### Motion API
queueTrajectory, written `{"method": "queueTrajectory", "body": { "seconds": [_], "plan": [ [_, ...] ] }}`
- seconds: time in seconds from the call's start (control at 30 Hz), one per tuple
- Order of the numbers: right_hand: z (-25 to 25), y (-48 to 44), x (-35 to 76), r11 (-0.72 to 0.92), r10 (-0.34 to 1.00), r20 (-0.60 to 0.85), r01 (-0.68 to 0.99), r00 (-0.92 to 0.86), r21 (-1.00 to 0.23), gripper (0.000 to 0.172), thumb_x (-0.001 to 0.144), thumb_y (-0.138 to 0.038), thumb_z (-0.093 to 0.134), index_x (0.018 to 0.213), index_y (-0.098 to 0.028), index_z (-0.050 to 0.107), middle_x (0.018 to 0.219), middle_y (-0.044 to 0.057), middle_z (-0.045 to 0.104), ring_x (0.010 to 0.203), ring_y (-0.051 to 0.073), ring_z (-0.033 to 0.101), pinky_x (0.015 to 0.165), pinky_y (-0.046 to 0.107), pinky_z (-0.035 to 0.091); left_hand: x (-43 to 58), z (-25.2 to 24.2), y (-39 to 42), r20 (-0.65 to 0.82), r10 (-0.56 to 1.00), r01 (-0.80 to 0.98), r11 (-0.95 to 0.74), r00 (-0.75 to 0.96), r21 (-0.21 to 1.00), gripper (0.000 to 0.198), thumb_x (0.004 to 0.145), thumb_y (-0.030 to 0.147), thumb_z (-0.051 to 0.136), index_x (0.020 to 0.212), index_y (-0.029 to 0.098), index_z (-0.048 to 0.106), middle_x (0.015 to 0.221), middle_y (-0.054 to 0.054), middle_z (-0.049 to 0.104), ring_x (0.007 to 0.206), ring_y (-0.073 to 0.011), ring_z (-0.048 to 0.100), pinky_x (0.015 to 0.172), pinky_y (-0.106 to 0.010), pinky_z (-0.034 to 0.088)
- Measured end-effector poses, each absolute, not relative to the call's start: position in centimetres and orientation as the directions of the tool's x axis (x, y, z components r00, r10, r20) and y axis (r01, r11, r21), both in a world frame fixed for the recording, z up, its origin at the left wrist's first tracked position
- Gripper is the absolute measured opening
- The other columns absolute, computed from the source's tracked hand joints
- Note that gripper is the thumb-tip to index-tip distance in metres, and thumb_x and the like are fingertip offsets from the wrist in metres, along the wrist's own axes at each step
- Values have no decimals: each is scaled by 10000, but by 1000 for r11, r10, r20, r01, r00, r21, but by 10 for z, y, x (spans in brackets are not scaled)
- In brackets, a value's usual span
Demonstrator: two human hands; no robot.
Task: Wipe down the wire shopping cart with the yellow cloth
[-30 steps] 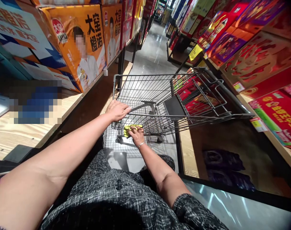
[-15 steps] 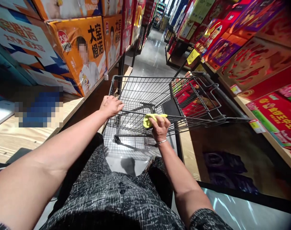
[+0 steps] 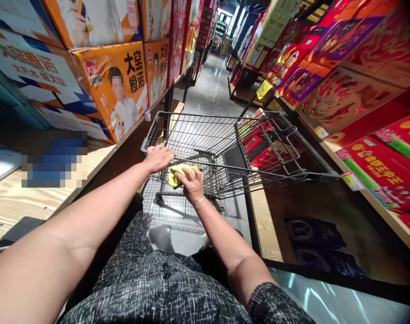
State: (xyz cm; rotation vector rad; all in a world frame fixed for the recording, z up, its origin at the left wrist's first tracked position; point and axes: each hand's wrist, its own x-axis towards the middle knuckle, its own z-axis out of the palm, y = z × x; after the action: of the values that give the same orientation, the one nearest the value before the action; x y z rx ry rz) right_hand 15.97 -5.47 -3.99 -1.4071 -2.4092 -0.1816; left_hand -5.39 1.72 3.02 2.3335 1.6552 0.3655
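A dark wire shopping cart (image 3: 188, 123) stands sideways in front of me, its handle toward the right. At the near left corner, my left hand (image 3: 159, 158) grips the top rim with its fingers over the edge. My right hand (image 3: 193, 182) is closed on a yellow cloth (image 3: 176, 174) and presses it against the near side's top rail, a short way right of my left hand. The cloth is bunched, and my fingers cover part of it. A thin bracelet circles my right wrist.
Orange drink cartons (image 3: 113, 90) are stacked on a wooden shelf (image 3: 29, 202) at left. Red gift boxes (image 3: 376, 168) fill the shelf at right, with dark purple packs (image 3: 316, 234) below. A shiny aisle floor (image 3: 208, 81) runs ahead between the shelves.
My right hand has slid left along the cart's rail with the yellow cloth, closer to my left hand. My left hand stays at the corner. The view has shifted slightly.
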Motion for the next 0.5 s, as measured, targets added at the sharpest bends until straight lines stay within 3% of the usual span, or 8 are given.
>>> {"method": "queueTrajectory", "body": {
  "seconds": [0.1, 0.27, 0.5],
  "plan": [
    [8, -39, 149, 473, 795, 453, 880, -403, -49, 434, 1014, -203, 442, 1368, -396, 602, 1486, -8, 515, 1345, 268, 256, 1035, 416, 243, -56, 29, 21, 42, 954, 894, -292, 296, 339, 485, 1024, 384, 250, 1229, 328, 686, 1371, -3, 619, 1289, -295, 441, 1067, -493, 279],
    [43, -32, 185, 425, 838, 374, 905, -397, 10, 437, 959, -140, 487, 1276, -387, 658, 1390, -5, 590, 1186, 250, 385, 886, 384, 295, -59, 25, 21, 123, 956, 917, -291, 266, 273, 538, 1021, 493, 252, 1198, 287, 716, 1355, -39, 612, 1255, -303, 462, 1077, -469, 301],
    [62, -50, 337, 39, 919, 394, 999, -32, -10, 602, 751, -43, 555, 1258, -346, 676, 1327, 49, 609, 1110, 266, 431, 827, 372, 332, -63, 22, 26, 154, 967, 948, -235, 205, 215, 514, 1004, 486, 299, 1206, 275, 722, 1424, -75, 551, 1357, -342, 361, 1105, -533, 255]
  ]
}}
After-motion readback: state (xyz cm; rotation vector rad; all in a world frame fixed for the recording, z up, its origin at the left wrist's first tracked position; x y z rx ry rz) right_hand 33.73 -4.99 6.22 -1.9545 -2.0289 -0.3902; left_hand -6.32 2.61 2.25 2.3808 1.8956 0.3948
